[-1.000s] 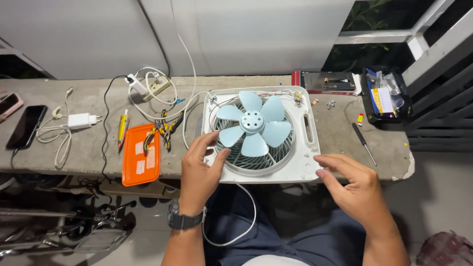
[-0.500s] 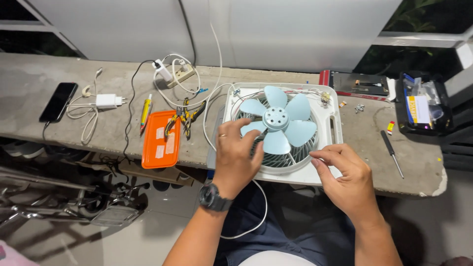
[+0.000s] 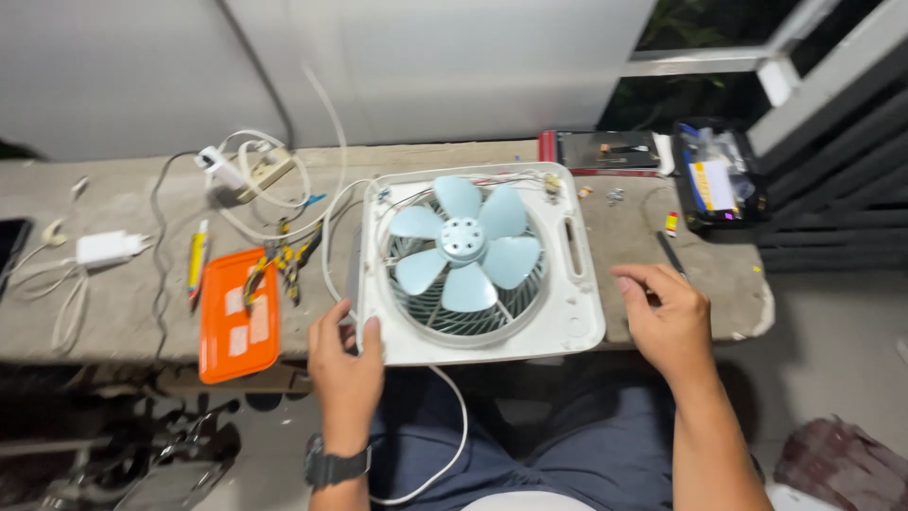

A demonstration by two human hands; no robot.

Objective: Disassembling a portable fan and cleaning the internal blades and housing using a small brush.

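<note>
A white square fan housing (image 3: pixel 577 312) lies flat on a concrete ledge, with a pale blue five-blade impeller (image 3: pixel 463 241) over its grille. My left hand (image 3: pixel 345 355) grips the housing's near left corner, thumb on top. My right hand (image 3: pixel 667 317) hovers just right of the housing, fingers curled and holding nothing, close to a black screwdriver (image 3: pixel 670 254). A white cord (image 3: pixel 454 426) hangs from the housing down over my lap.
Left of the fan lie an orange case (image 3: pixel 236 326), yellow-handled pliers (image 3: pixel 284 260), a yellow pen tester (image 3: pixel 196 255), a power strip with tangled white cables (image 3: pixel 255 170) and a white charger (image 3: pixel 109 248). Behind and right sit a red-edged box (image 3: pixel 601 151) and a black parts box (image 3: pixel 714 180).
My left hand has left the blades and moved to the housing's near left corner. My right hand has shifted from the housing's right edge out toward the screwdriver. The camera swung right.
</note>
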